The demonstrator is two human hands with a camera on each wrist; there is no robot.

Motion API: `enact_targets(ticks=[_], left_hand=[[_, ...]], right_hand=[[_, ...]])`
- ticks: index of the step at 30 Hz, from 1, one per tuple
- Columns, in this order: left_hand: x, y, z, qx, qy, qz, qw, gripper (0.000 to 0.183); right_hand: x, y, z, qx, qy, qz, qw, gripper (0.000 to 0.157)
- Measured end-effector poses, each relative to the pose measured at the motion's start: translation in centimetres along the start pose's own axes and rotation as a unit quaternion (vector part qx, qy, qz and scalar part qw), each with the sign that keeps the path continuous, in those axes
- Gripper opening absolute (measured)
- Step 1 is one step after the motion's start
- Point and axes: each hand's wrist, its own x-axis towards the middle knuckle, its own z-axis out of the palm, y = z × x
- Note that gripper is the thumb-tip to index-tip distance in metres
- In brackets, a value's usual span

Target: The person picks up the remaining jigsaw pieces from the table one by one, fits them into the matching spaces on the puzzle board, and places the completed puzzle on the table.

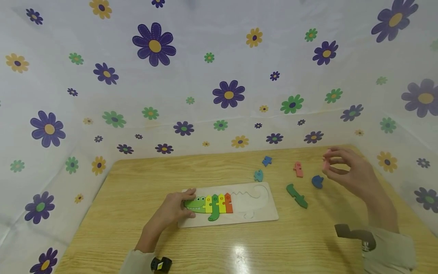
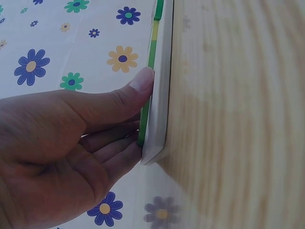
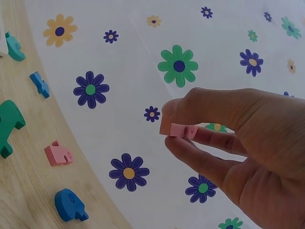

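Above the far right of the table, my right hand (image 1: 352, 171) pinches a pink puzzle piece (image 3: 178, 130) between thumb and fingers. My left hand (image 1: 174, 205) rests at the left end of a pale wooden puzzle board (image 1: 254, 217). Its thumb and fingertips touch the green crocodile head piece (image 1: 195, 205), with the fingers fairly straight. Beside the head sit a yellow piece (image 1: 208, 205), a green leg piece (image 1: 215, 213), another yellow piece (image 1: 222, 205) and an orange piece (image 1: 229, 205). The board's right part shows bare wood with an outlined tail.
Loose on the table right of the board lie a green piece (image 1: 297, 196), a dark blue piece (image 1: 317, 182) and a second pink piece (image 1: 298, 169). A teal piece (image 1: 258, 175) and a small blue piece (image 1: 267, 161) lie behind it. Flower-printed cloth (image 1: 191, 114) surrounds the table.
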Motion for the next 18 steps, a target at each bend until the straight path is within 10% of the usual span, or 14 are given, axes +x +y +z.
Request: enact_targets(ticks=[18], left_hand=[[0.0, 0.1, -0.1, -0.003, -0.005, -0.001, 1.0000, 0.060]], right_hand=[[0.6, -1.8, 1.1, 0.007, -0.008, -0.017, 1.000, 0.036]])
